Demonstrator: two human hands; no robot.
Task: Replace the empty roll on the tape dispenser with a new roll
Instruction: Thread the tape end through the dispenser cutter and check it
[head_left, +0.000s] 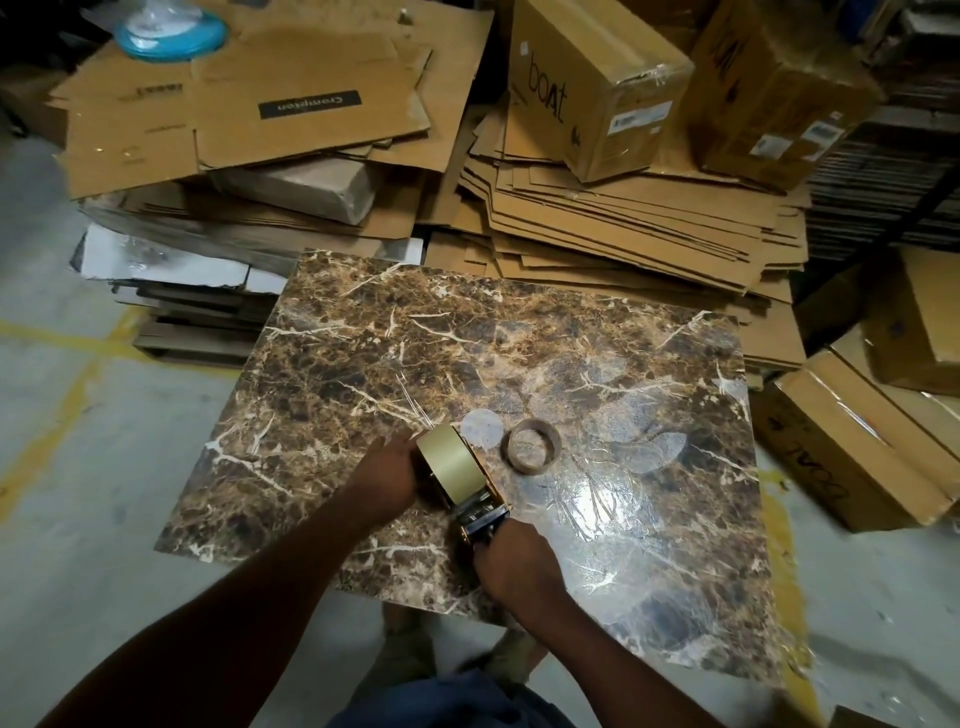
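My left grip (387, 475) holds the new tape roll (451, 464) on the dispenser (480, 514); my right grip (519, 564) clasps its handle. Empty core (531, 446) at two o'clock on the marble worktop (363, 364).

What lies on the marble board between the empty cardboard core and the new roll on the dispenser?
In the head view, only a pale round mark on the marble board lies between the empty core and new roll.

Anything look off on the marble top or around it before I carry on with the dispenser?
Nothing on the marble top seems wrong. The empty core lies loose beside the new roll, which the left hand steadies on the dispenser. Behind, the flattened cardboard stacks sit askew and fanned out.
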